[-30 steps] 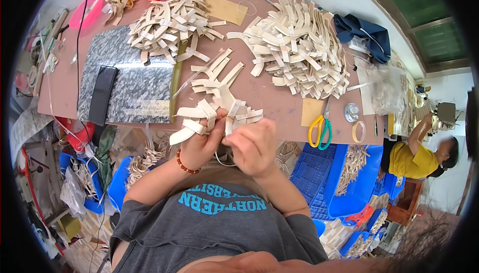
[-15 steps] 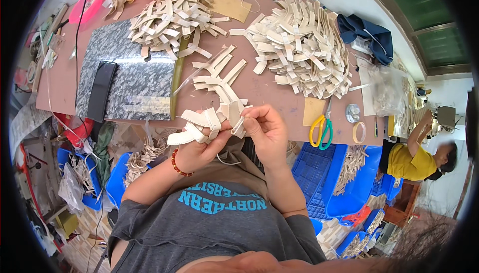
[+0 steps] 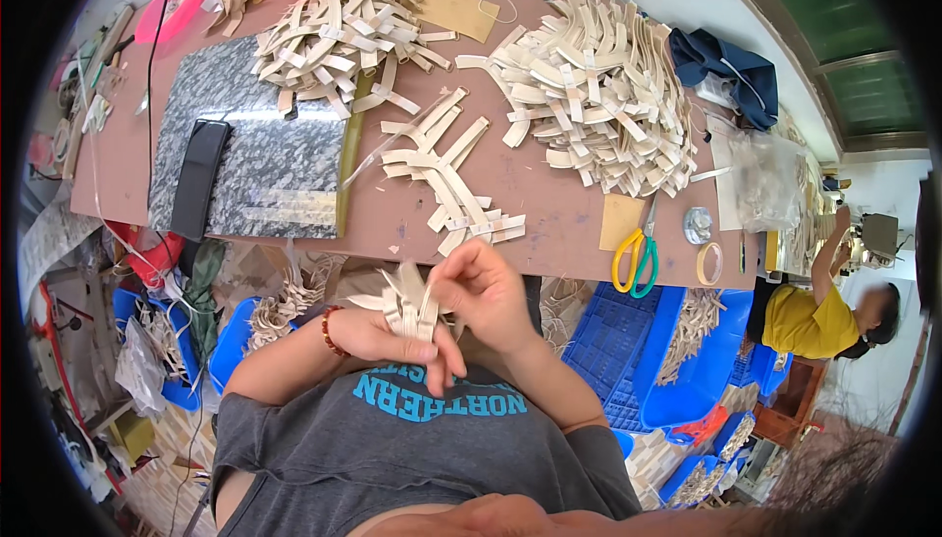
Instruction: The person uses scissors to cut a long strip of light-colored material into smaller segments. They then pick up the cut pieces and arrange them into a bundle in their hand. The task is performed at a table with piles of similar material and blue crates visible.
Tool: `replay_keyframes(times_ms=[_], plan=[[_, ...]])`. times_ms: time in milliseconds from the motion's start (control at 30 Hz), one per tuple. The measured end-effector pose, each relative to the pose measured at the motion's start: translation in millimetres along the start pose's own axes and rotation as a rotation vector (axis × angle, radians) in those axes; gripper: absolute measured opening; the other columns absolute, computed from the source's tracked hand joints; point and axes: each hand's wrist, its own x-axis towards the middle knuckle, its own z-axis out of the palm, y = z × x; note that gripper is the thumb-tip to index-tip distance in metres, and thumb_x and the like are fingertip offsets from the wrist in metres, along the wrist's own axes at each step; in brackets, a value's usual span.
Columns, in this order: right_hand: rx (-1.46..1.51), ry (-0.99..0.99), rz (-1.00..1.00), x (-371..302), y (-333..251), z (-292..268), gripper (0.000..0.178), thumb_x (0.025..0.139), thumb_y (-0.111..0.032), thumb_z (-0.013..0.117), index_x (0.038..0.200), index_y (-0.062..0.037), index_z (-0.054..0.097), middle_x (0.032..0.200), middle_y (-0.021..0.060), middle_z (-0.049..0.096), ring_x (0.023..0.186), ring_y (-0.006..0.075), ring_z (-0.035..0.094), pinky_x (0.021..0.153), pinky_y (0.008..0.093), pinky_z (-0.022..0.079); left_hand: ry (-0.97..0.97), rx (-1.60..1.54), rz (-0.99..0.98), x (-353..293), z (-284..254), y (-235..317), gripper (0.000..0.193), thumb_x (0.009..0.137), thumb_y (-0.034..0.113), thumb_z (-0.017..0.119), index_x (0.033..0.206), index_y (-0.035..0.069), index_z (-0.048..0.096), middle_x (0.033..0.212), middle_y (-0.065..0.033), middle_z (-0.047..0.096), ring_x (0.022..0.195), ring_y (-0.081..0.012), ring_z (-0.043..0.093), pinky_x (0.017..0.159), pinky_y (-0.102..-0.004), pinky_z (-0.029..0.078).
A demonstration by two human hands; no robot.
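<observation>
My left hand [image 3: 378, 338], with a red bead bracelet at its wrist, is closed around a bundle of cream fabric straps [image 3: 407, 304] in front of my chest. The strap ends fan upward and are a little blurred. Curled beside them, my right hand [image 3: 488, 294] has its thumb and fingertips drawn together close to the bundle's right side. What lies between those fingertips I cannot make out. Just beyond, several stitched, forked straps [image 3: 442, 172] lie in a row on the brown table [image 3: 392, 218], the nearest reaching toward the table edge.
Two heaps of straps, a left heap [image 3: 339, 37] and a larger right heap [image 3: 599, 96], stand at the back. A phone [image 3: 201, 179] rests on a speckled slab [image 3: 285, 159]. Scissors [image 3: 638, 260] and a tape roll [image 3: 708, 262] lie right, above blue baskets [image 3: 706, 360]. Someone in yellow [image 3: 810, 321] is far right.
A strap piece that was between my hands now lies at the near end of the row on the table. Both hands have drawn back toward my body, the bundle staying in my left.
</observation>
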Motion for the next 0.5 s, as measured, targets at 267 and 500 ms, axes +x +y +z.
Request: replay_keyframes(times_ms=[267, 500], plan=[[-1.006, 0.412, -0.073, 21, -13, -78, 0.016, 0.083, -0.011, 0.063, 0.094, -0.0004, 0.059, 0.073, 0.0022, 0.058, 0.063, 0.0075, 0.053, 0.058, 0.0226, 0.044, 1.058, 1.897, 0.398, 62, -58, 103, 0.027, 0.08, 0.025, 0.059, 0.103, 0.012, 0.063, 0.094, -0.0081, 0.064, 0.08, -0.0262, 0.059, 0.086, -0.0378, 0.036], [-1.126, 0.385, -0.111, 28, 2, -89, 0.024, 0.076, -0.016, 0.07, 0.094, -0.0021, 0.061, 0.071, 0.0082, 0.057, 0.058, 0.0204, 0.056, 0.054, 0.0317, 0.045, 1.079, 2.169, -0.247, 129, -132, 107, 0.019, 0.075, 0.031, 0.063, 0.086, 0.015, 0.063, 0.078, -0.0042, 0.064, 0.077, -0.0206, 0.06, 0.081, -0.0371, 0.037]])
